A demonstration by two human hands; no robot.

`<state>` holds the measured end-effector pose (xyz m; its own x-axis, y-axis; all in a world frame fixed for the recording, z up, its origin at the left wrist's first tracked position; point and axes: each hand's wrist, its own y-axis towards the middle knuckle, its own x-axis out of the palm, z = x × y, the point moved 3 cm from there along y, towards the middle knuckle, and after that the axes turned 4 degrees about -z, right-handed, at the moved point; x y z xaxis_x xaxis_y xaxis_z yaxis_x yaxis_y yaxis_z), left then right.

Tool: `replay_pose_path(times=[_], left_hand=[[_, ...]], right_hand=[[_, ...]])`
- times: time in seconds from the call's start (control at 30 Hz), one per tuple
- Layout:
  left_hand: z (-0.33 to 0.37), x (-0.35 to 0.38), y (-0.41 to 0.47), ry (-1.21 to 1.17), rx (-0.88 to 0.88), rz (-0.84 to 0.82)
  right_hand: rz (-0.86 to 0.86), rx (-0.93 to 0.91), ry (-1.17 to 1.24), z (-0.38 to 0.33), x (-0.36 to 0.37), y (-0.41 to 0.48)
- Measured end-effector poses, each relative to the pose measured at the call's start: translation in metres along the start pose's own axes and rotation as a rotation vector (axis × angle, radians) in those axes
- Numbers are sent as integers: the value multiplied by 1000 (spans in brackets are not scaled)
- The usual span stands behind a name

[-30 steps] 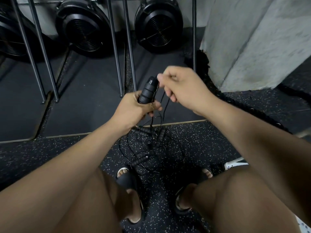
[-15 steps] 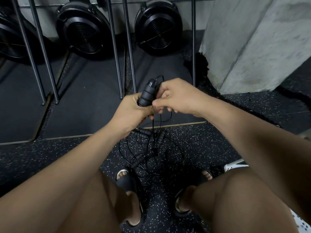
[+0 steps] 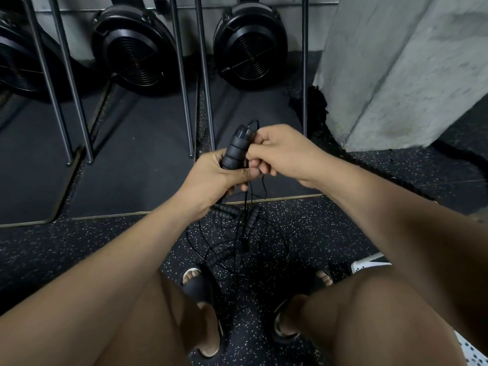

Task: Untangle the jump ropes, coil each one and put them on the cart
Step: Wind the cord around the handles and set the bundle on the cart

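In the head view, your left hand [image 3: 211, 178] grips a black ribbed handle [image 3: 235, 149] around its lower half and holds it nearly upright, tilted a little to the right, above the edge of the dark mat [image 3: 132, 167]. Your right hand [image 3: 285, 151] is pressed against the right side of that handle. Its fingers are curled and pinch the thin black cord [image 3: 254, 123], which loops out of the handle's top and hangs down past your knuckles.

A second ago your right hand was higher, above the handle's cap, pinching the cord there. It has since dropped to the level of the handle, and over the last half second it has barely shifted. Your left hand and the handle sit where they were.

The rest of the jump ropes [image 3: 237, 233] lie tangled on the speckled floor [image 3: 79, 247] just ahead of your sandals [image 3: 198, 286], directly under your hands. Several loose handles are mixed in among the loops of cord. That pile looks unchanged.

Behind it, thin metal legs [image 3: 182, 75] stand on the mats. Round black fan housings [image 3: 250, 54] line the wall, and a concrete pillar [image 3: 396, 62] rises on the right.
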<state>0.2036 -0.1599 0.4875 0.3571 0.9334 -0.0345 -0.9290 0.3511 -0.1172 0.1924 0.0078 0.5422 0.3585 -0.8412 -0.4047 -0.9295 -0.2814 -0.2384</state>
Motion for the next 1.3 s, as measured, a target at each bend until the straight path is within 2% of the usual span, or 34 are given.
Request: replay_pose_path(times=[0.1, 0.3, 0.43, 0.53, 0.63, 0.73, 0.93, 1.13, 1.3], left_hand=[[-5, -2, -1, 0, -42, 2], [-22, 1, -11, 53, -167, -68], [-23, -2, -9, 57, -155, -19], [-16, -2, -7, 77, -106, 11], [-9, -2, -2, 73, -62, 48], [-6, -2, 4, 97, -19, 52], [-21, -6, 6, 117, -60, 46], [-34, -20, 3, 237, -255, -11], [-35, -23, 8, 320, -244, -1]], right_hand=[[48, -40, 56, -17, -11, -2], [160, -211, 500, -74, -63, -2], [301, -249, 722, -80, -93, -1], [242, -136, 608, -64, -84, 0], [135, -14, 269, -35, -51, -1], [88, -73, 40, -12, -20, -7], [146, -167, -65, -18, -18, -11], [333, -303, 188, -59, -57, -14], [378, -376, 338, -79, -74, -14]])
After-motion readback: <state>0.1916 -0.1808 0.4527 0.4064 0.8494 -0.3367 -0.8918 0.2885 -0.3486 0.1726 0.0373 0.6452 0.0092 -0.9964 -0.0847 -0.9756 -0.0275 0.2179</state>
